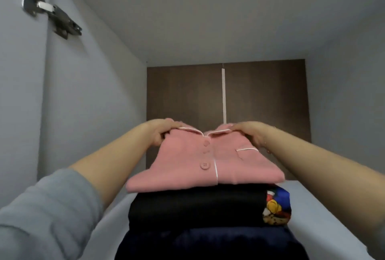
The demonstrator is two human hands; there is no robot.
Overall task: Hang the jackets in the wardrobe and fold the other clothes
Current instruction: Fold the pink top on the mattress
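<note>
A folded pink button-up shirt (208, 166) with white piping lies on top of a stack inside a wardrobe compartment. Under it sits a folded black garment (193, 207) with a colourful print at its right end, and below that a dark navy garment (208, 245). My left hand (160, 130) grips the pink shirt's far left corner by the collar, thumb underneath. My right hand (252, 132) grips the far right corner by the collar in the same way. Both forearms reach forward along the sides of the stack.
The stack rests on a white shelf (325, 207). Grey side walls close in left and right, with a brown back panel (187, 93) behind. A metal door hinge (52, 11) sits on the left wall at the top. The compartment ceiling is low overhead.
</note>
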